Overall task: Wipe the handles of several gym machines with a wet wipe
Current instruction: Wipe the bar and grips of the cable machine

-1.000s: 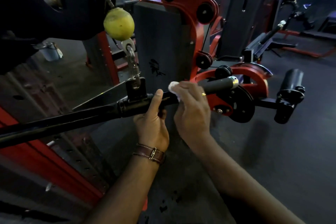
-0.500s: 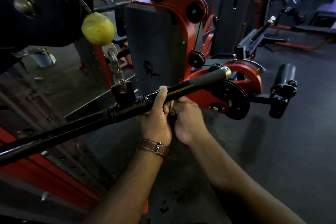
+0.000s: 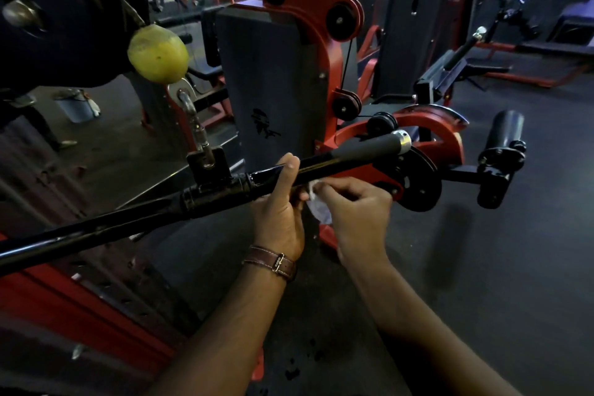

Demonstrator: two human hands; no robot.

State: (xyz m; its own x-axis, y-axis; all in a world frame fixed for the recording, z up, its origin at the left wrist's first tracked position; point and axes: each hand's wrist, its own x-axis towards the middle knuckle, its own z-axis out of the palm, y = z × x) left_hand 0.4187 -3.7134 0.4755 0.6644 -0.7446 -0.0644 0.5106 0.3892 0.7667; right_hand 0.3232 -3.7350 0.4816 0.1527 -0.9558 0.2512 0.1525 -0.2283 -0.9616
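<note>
A long black pull-down bar (image 3: 135, 222) hangs from a cable clip and slants across the view, ending in a grey rubber grip (image 3: 366, 148) with a silver cap at the right. My left hand (image 3: 279, 212) grips the bar just right of its centre swivel, thumb over the top. My right hand (image 3: 353, 206) sits just below the bar and pinches a crumpled white wet wipe (image 3: 316, 206), which hangs between the two hands, off the bar.
A yellow ball stopper (image 3: 157, 53) on the cable hangs above the bar. Behind stands a red and grey weight-stack machine (image 3: 273, 74) with a black roller pad (image 3: 504, 132). A bucket (image 3: 77, 106) sits on the dark floor at left. More machines fill the back right.
My right hand has come off the top of the bar with the wipe and dropped below it, beside my left hand. The bar has tilted, its right end higher.
</note>
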